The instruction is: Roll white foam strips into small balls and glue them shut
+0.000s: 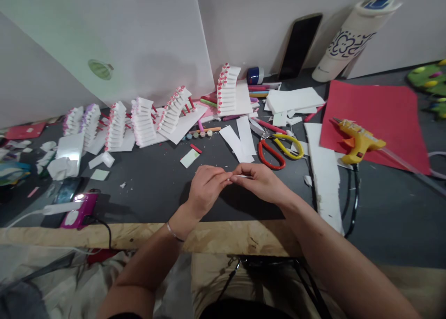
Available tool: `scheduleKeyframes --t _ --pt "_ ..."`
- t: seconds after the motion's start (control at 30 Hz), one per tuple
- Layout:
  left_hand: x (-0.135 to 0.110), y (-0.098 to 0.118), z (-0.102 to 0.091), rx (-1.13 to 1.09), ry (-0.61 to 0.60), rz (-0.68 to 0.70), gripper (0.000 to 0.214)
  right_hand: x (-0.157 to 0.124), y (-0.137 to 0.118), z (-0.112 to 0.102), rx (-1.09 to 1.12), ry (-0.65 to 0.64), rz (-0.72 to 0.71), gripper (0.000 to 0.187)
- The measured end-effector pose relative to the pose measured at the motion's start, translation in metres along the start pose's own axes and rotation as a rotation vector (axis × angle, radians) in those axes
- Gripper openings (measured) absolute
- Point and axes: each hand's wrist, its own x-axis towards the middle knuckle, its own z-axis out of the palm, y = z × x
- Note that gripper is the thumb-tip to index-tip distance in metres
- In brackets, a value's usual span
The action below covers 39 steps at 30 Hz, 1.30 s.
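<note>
Small white piece point(243, 176) is pinched by fingers of left hand point(207, 189) and right hand point(259, 182) | held over table point(149, 184) | scissors point(266, 135) laid beyond

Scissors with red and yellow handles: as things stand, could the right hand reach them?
Likely yes: the scissors lie just beyond the right hand, with nothing apparently on top or between. That hand pinches a thin white piece, though, so it may need freeing first.

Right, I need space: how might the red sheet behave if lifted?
The red sheet looks thin, so it's probably light and somewhat floppy. The yellow glue gun lies partly on it, so lifting might drag that along.
</note>
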Motion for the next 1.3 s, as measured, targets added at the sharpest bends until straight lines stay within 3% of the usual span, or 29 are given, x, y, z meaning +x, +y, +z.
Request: scheduleKeyframes --t 0.2,0.37,0.47,0.67,0.8,0.93,1.0,1.1,1.2,1.3 --pt "0.001 0.009 -0.001 -0.270 0.084 -0.177 0.009 0.001 0.000 -0.004 0.153 -0.122 0.044 0.026" --pt "0.000 0.010 0.002 -0.386 0.123 -0.226 0.009 0.001 -0.001 -0.004 0.230 -0.187 0.090 0.028" --pt "-0.001 0.006 0.004 -0.463 0.116 -0.286 0.012 0.001 -0.001 -0.002 0.217 -0.142 0.084 0.026" --pt "0.001 -0.001 0.006 -0.750 0.031 -0.508 0.029 0.000 0.001 0.001 0.092 0.019 -0.067 0.023" --pt "0.002 -0.005 0.007 -0.946 -0.006 -0.631 0.024 -0.001 0.003 0.002 0.030 0.033 -0.130 0.021" --pt "0.001 -0.010 0.011 -1.089 -0.035 -0.639 0.024 -0.002 0.004 0.004 -0.016 0.019 -0.176 0.021" --pt "0.000 -0.010 0.011 -1.056 -0.031 -0.598 0.024 -0.002 0.003 0.004 -0.035 0.026 -0.187 0.021" --pt "0.000 -0.008 0.010 -0.828 0.052 -0.499 0.021 -0.001 0.002 0.005 -0.034 0.098 -0.190 0.020" --pt "0.000 -0.005 0.007 -0.496 0.083 -0.293 0.024 0.000 0.002 0.005 -0.056 0.197 -0.174 0.020" --pt "0.000 -0.002 0.004 -0.205 0.044 -0.112 0.027 -0.001 0.005 0.007 -0.101 0.208 -0.168 0.020"
